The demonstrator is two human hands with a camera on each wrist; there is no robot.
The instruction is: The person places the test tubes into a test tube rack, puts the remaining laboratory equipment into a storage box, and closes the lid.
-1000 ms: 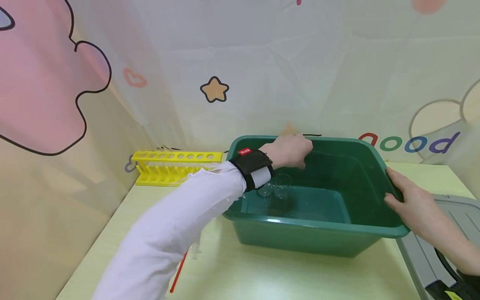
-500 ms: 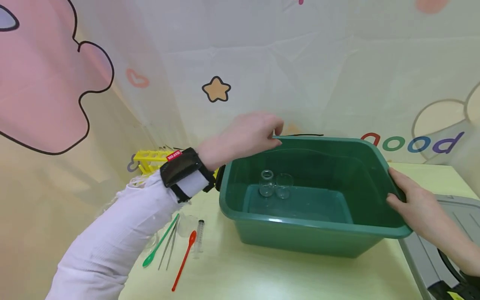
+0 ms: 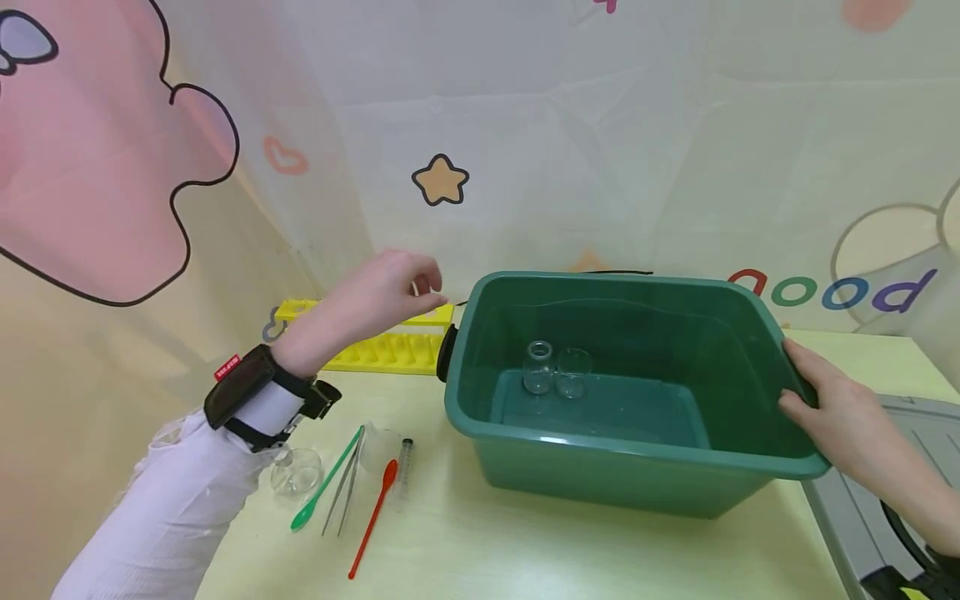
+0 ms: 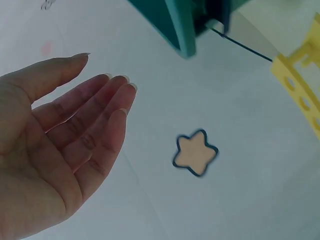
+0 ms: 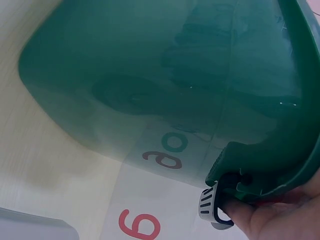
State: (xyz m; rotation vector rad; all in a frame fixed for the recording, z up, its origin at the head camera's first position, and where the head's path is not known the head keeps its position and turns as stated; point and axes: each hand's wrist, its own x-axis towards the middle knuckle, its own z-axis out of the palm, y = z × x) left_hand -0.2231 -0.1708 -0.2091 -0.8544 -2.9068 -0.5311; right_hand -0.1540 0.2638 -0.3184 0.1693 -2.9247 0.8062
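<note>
A green plastic bin (image 3: 592, 492) stands on the table with a small glass bottle (image 3: 537, 368) and a clear glass beaker (image 3: 573, 373) on its floor. My right hand (image 3: 851, 412) grips the bin's right rim, thumb inside. In the right wrist view, fingers (image 5: 240, 212) of that hand curl by the handle's grey clip (image 5: 207, 202). My left hand (image 3: 367, 304) is in the air left of the bin, over the yellow test tube rack (image 3: 386, 354), and partly hides it. Its bent, relaxed fingers hold nothing, as the left wrist view shows with the palm (image 4: 45, 165).
On the table at left lie a green spoon (image 3: 327, 482), metal tweezers (image 3: 347, 487), a red spoon (image 3: 373, 518) and a clear syringe (image 3: 405, 460). A round glass vessel (image 3: 297, 472) sits beside them. A grey lid (image 3: 926, 429) is at right; a printed wall sheet (image 3: 525, 167) stands behind.
My left hand has come out of the bin, over its back rim and leftward to above the rack, uncovering the bottle and the table tools. My right hand keeps its grip on the rim.
</note>
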